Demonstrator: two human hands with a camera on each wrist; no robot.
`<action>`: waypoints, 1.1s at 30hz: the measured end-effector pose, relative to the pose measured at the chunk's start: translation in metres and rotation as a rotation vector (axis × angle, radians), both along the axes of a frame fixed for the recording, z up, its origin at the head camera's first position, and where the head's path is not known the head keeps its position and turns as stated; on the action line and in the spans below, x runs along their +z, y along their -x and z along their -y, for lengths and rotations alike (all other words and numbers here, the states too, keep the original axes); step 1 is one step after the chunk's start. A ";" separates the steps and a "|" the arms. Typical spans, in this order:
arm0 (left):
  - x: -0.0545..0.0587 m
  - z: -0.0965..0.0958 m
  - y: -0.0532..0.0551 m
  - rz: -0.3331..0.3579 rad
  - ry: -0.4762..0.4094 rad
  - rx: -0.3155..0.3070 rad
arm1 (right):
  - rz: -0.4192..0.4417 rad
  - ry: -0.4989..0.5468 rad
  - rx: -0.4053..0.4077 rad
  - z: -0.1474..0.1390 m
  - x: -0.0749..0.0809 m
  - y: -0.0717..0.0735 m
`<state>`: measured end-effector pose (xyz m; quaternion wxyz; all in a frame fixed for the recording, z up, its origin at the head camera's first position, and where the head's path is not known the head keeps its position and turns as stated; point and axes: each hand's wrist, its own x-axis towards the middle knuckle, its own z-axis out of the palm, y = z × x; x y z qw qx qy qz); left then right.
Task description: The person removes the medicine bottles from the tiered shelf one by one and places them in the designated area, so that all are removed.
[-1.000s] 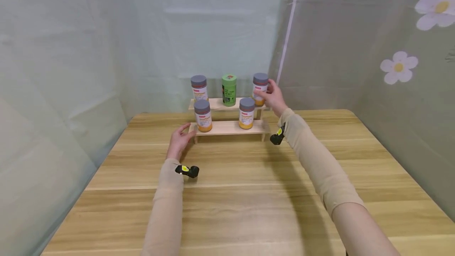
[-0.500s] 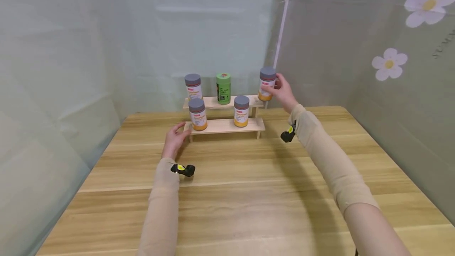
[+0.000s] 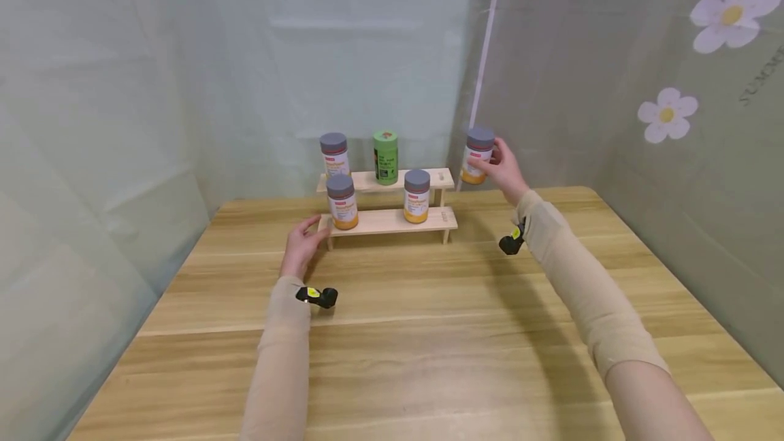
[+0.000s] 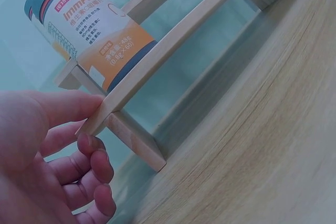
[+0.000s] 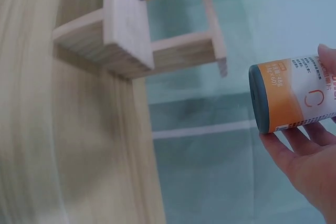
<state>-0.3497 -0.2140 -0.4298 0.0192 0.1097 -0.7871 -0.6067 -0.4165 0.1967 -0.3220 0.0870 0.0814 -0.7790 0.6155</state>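
My right hand (image 3: 507, 171) grips a supplement bottle (image 3: 478, 156) with a grey lid, a white label and an orange base. In the right wrist view this bottle (image 5: 294, 95) is apart from the two-tier wooden shelf (image 3: 392, 221), off its right end. With thumb and fingers, my left hand (image 3: 300, 245) pinches the left end of the shelf's lower plank (image 4: 131, 85). Two similar bottles stand upright on the lower tier, a left one (image 3: 342, 204) and a right one (image 3: 416, 197). On the upper tier are another such bottle (image 3: 334, 154), partly hidden, and a green canister (image 3: 386, 158).
The shelf stands near the back edge of a wood-grain table (image 3: 392, 346). Pale curtains (image 3: 367, 53) hang behind and at both sides, with white flowers (image 3: 667, 115) printed on the right one. Each wrist carries a small black camera (image 3: 511, 242).
My right hand has lifted the bottle off the upper tier's right end and carried it rightward past the shelf. My left hand keeps its hold on the shelf; the head view has shifted slightly.
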 end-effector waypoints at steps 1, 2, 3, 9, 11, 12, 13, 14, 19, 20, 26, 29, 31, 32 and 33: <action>0.000 0.000 0.001 -0.003 -0.004 0.003 | 0.001 -0.001 0.000 -0.002 -0.001 -0.001; 0.000 0.000 0.001 -0.009 -0.010 0.007 | 0.002 -0.008 -0.001 -0.004 -0.003 -0.001; 0.000 0.001 0.002 -0.016 -0.013 0.010 | 0.004 -0.010 -0.001 -0.006 -0.004 -0.002; -0.001 0.003 0.003 -0.037 -0.029 0.019 | 0.060 -0.017 0.005 -0.015 -0.017 -0.005; -0.002 0.003 0.002 -0.034 -0.026 0.019 | 0.080 -0.019 -0.001 -0.018 -0.024 -0.005; -0.002 0.002 0.002 -0.035 -0.025 0.018 | 0.086 -0.020 -0.003 -0.019 -0.027 -0.006; -0.002 0.002 0.002 -0.034 -0.026 0.020 | 0.091 -0.024 -0.008 -0.020 -0.029 -0.006; -0.003 0.001 0.002 -0.033 -0.027 0.020 | 0.094 -0.025 -0.013 -0.021 -0.032 -0.006; -0.004 0.000 0.003 -0.032 -0.031 0.030 | 0.103 -0.030 0.004 -0.023 -0.040 -0.008; -0.004 0.000 0.003 -0.031 -0.030 0.032 | 0.106 -0.027 0.013 -0.023 -0.042 -0.008; -0.001 -0.001 0.003 -0.007 -0.035 0.032 | 0.120 -0.007 0.028 -0.024 -0.055 -0.007; -0.001 -0.001 0.004 -0.001 -0.028 0.028 | 0.124 -0.011 0.036 -0.025 -0.065 -0.004; -0.002 0.000 0.003 -0.001 -0.025 0.031 | 0.126 -0.016 0.043 -0.025 -0.071 -0.003; -0.003 0.000 0.003 -0.002 -0.024 0.030 | 0.129 -0.018 0.050 -0.026 -0.075 -0.002; -0.003 -0.001 0.002 -0.003 -0.021 0.031 | 0.130 -0.028 0.055 -0.026 -0.078 -0.001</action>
